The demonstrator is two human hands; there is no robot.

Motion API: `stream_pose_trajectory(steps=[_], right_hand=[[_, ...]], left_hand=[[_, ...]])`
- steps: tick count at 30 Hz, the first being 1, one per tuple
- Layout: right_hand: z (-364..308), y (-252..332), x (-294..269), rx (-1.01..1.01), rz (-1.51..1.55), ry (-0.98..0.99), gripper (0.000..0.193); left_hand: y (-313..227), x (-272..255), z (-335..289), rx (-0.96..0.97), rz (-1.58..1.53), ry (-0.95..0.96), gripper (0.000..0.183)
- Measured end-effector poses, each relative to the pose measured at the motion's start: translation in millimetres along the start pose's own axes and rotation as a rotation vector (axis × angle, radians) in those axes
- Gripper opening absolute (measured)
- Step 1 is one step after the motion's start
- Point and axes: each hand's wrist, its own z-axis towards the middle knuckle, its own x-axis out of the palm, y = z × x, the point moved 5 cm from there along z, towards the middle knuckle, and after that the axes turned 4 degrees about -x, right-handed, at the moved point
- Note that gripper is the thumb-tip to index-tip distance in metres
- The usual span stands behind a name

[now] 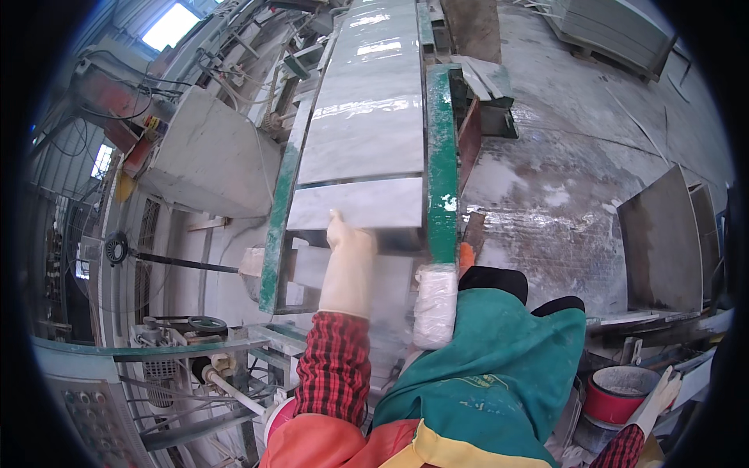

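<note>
Strip of smooth white slab (382, 203) lies across the long green-railed bench (442, 156). The cream-gloved left hand (349, 236) touches its near edge; the cream-gloved right hand (662, 395) is near the round red bucket (610, 409). Whether their fingers clamp, I cannot tell.

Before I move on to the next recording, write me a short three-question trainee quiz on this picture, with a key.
1. True or false: the left hand is at the near edge of a pale slab.
2. What is the main colour of the side rails flanking that slab? A) yellow B) green C) orange
3. Which hand is nearer the red bucket?

Key:
1. True.
2. B.
3. The right hand.
</note>
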Motion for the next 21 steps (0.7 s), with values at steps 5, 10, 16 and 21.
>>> stream_pose_trajectory(steps=[5, 10, 16, 21], right_hand=[[-2.0, -7.0, 9.4, 0.004, -0.024, -0.105, 0.066], [-8.2, 1.5, 7.2, 0.009, -0.048, -0.125, 0.065], [-12.4, 20.1, -9.6, 0.032, -0.100, -0.061, 0.063], [-24.8, 30.6, -18.0, 0.027, -0.120, -0.054, 0.063]], left_hand=[[2.8, 6.3, -3.6, -0.034, 0.048, -0.113, 0.039], [1.0, 9.5, 5.9, -0.060, 0.092, -0.153, 0.033], [1.1, 14.2, 11.8, 0.021, 0.118, -0.121, 0.037], [-7.9, 8.7, 29.9, 0.054, 0.276, 0.138, 0.039]])
